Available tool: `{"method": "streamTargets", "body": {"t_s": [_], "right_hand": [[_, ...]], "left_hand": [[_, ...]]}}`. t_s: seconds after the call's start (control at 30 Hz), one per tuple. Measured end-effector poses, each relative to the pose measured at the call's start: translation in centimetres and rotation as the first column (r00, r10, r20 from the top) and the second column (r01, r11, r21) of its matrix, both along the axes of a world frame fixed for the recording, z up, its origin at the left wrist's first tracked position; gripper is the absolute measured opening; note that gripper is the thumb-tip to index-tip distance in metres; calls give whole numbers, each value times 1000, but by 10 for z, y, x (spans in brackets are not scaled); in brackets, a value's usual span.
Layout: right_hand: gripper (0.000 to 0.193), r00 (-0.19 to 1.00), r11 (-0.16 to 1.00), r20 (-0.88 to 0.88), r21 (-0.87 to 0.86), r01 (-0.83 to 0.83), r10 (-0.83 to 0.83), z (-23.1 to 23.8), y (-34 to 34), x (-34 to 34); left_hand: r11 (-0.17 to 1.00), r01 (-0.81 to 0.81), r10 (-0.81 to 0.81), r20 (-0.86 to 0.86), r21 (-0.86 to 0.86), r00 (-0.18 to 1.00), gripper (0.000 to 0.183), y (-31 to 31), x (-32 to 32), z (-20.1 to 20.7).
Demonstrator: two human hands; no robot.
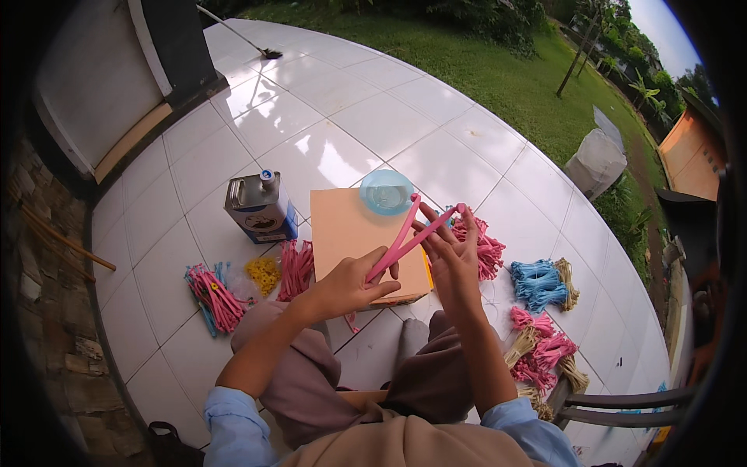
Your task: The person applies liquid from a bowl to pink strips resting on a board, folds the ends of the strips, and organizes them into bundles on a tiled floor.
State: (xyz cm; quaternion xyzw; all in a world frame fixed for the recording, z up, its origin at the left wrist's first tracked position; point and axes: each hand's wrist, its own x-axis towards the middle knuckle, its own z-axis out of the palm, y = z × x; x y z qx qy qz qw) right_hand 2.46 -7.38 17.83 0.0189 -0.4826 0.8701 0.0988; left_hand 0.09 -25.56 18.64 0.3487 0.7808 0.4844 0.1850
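A long pink strap (pixel 406 247), soft-looking and with small knobbed ends, is doubled into a narrow V. My left hand (pixel 352 286) is closed round its bend. The two strands rise away from that grip, ends apart. My right hand (pixel 451 261) has its fingers stretched out and spread, touching the strands near their ends; no firm grip shows. Both hands are above a flat peach-coloured board (pixel 336 226) on a low box in front of my knees. A light blue translucent bowl (pixel 387 192) stands on the board's far right corner.
Left of the board are a rectangular metal can (pixel 261 208), pink straps (pixel 218 296) and a bag of yellow pieces (pixel 263 274). Bundles of pink (pixel 484 247), blue (pixel 538 285) and cream straps (pixel 523 345) lie to the right. A dark chair (pixel 622 411) stands at lower right.
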Motion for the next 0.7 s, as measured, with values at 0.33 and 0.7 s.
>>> {"method": "streamTargets", "body": {"t_s": [0.33,0.7], "right_hand": [[58,989,994,-117,41,97,-91,13,1,-4],[65,969,992,-212,-41,119,-125,24,-10,0]], "left_hand": [[988,-148,143,-96,-43,985,21,-10,10,-5],[982,-149,135,125,116,983,32,0,10,-25]]}}
